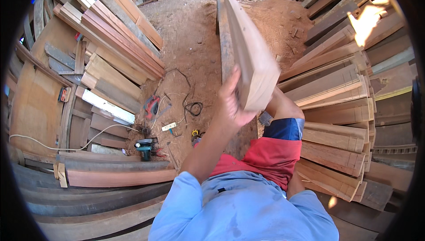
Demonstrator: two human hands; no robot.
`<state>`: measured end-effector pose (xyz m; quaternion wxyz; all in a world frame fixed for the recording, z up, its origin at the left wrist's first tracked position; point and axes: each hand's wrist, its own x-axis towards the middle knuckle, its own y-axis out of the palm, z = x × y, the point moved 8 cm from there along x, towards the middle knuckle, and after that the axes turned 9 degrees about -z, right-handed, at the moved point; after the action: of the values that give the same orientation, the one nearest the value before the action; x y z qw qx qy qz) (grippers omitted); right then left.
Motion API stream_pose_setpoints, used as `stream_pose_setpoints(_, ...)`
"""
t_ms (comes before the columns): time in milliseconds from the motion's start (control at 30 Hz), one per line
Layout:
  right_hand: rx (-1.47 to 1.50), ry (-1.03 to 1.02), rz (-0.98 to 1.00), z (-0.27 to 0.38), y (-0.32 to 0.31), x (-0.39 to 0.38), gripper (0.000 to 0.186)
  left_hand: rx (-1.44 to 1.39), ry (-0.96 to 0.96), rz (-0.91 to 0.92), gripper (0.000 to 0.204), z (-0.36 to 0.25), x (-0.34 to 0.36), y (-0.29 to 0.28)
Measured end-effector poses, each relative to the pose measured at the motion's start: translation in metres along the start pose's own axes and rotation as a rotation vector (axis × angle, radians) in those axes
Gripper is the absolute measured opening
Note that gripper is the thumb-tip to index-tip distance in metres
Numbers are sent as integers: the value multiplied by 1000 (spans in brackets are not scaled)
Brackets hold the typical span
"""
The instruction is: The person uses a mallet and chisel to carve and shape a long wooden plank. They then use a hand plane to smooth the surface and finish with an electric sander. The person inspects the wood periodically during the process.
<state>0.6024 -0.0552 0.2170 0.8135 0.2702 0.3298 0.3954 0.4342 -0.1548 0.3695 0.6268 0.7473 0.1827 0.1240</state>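
A long, pale wooden board (252, 55) is raised in front of me, tilted, with its thick near end toward me and its other end pointing away. My left hand (234, 101) grips it near the close end, thumb along the side, the other fingers partly behind the wood. That near end is a little blurred. Under it runs a narrow wooden bench (225, 57), which I straddle. Only a short piece of my right forearm (294, 185) shows, beside my right thigh in red shorts; the hand itself is hidden there.
Left on the floor are a red power tool (151, 107), a green power tool (145, 149), a yellow tape measure (195, 133) and black cable (193, 108). Stacked boards (332, 108) line the right, more planks (119, 42) the left. Sawdust (279, 24) is heaped beyond the bench.
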Motion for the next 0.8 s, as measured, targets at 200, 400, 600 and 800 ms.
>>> stream_pose_setpoints(200,43,-20,-27,-3,20,39,112,170,-18,-355,63,1,-60,-189)
stream_pose_setpoints(400,61,-89,-162,18,-11,68,113,716,16,-354,87,-38,-80,-279)
stream_pose_setpoints(600,-48,-200,-386,17,-17,76,113,1565,118,-590,110,-85,-99,-329)
stream_pose_setpoints(800,15,-135,-296,14,-26,88,111,1738,110,-637,118,-85,-100,-366)
